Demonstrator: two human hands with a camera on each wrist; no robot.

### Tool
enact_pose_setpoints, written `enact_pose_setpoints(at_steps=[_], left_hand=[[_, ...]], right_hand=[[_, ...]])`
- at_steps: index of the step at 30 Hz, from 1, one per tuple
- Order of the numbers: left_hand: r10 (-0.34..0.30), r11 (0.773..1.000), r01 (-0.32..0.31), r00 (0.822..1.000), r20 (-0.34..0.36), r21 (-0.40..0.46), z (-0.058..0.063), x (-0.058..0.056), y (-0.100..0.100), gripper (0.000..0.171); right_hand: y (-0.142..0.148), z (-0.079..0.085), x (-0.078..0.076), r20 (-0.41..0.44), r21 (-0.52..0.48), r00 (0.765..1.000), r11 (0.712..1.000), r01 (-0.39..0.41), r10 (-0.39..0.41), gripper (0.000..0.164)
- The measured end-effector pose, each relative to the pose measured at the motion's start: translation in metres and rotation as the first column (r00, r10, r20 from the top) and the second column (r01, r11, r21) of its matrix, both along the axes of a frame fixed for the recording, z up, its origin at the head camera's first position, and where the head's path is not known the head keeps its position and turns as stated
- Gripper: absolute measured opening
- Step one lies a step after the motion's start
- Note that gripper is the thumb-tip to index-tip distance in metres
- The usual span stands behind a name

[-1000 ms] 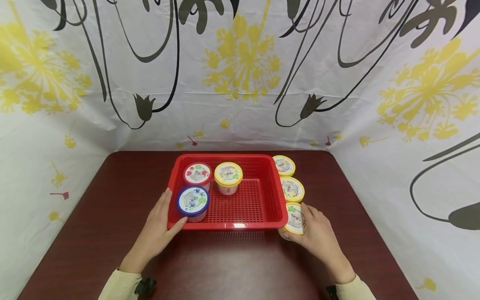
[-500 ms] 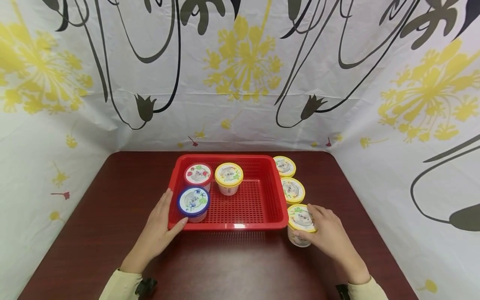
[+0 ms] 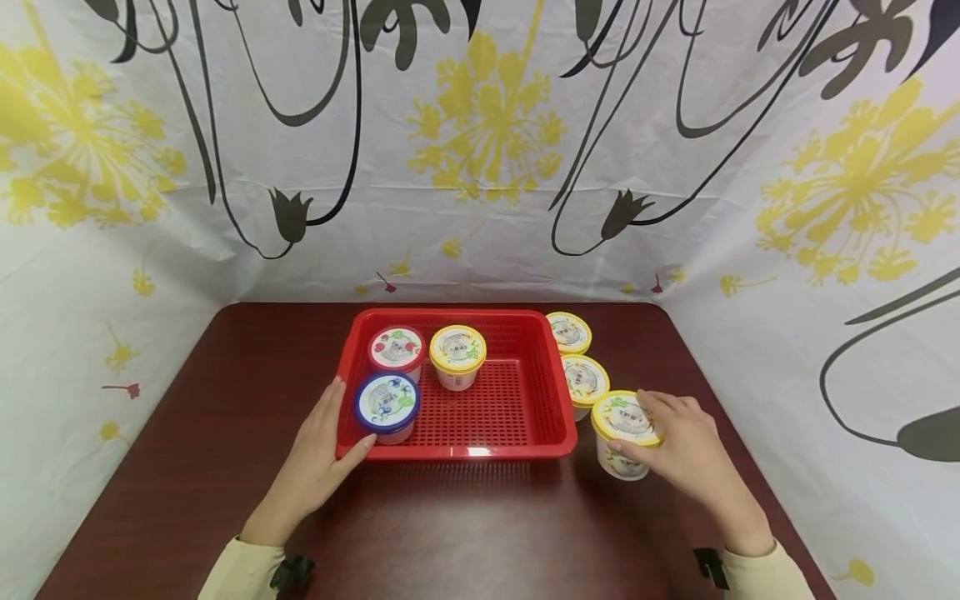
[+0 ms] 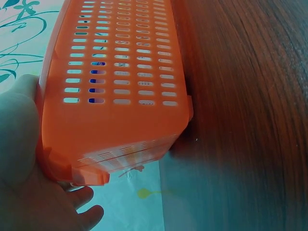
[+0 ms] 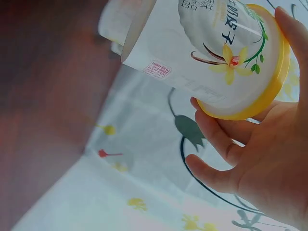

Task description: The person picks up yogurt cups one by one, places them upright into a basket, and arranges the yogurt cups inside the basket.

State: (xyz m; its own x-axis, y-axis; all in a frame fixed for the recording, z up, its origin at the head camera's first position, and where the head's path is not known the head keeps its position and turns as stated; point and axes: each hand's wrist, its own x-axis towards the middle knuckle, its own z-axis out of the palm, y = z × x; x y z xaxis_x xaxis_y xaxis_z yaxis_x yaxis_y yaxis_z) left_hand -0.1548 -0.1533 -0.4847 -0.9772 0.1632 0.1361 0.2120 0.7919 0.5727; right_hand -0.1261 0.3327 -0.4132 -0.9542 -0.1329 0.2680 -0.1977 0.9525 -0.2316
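My right hand (image 3: 686, 446) grips a white cup with a yellow lid (image 3: 627, 418) by its lid, just right of the red basket's front corner. A vanilla flower and green leaves decorate this cup's side (image 5: 211, 53) in the right wrist view. My left hand (image 3: 311, 454) holds the red plastic basket (image 3: 480, 452) at its front left corner, thumb over the front rim, fingers along the left side. Inside the basket stand a red-lidded cup (image 3: 396, 348), a blue-lidded cup (image 3: 387, 402) and a yellow-lidded cup (image 3: 457, 348).
Two more yellow-lidded cups line the basket's right side, a far one (image 3: 569, 332) and a nearer one (image 3: 584, 380). All this stands on a dark wooden table (image 3: 465, 533). Patterned white sheeting (image 3: 480, 242) encloses the table's back and sides.
My right hand has drawn the front yellow-lidded cup rightward, away from the basket, and it now sits slightly farther back than half a second ago. My left hand and the basket stay put.
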Motion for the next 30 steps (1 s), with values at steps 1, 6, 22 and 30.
enact_pose_setpoints(at_steps=[1, 6, 22, 30], left_hand=[[0.001, 1.000, -0.001, 1.000, -0.001, 0.000, 0.000, 0.000, 0.000, 0.104], [0.003, 1.000, -0.003, 1.000, -0.008, 0.001, -0.001, 0.000, 0.001, 0.103], [0.008, 1.000, -0.008, 0.999, -0.034, 0.002, -0.001, 0.003, 0.001, 0.105], [0.005, 1.000, -0.005, 1.000, -0.031, -0.004, -0.002, 0.003, 0.001, 0.104]], right_hand=[[0.000, 0.005, -0.001, -0.007, -0.003, 1.000, 1.000, -0.005, 0.005, 0.085], [0.000, 0.027, -0.004, -0.058, -0.042, 0.998, 0.998, -0.043, 0.040, 0.084], [-0.021, 0.048, -0.019, -0.081, -0.100, 0.991, 0.989, -0.111, 0.103, 0.082], [-0.045, 0.060, -0.029, -0.015, -0.103, 0.991, 0.986, -0.131, 0.130, 0.082]])
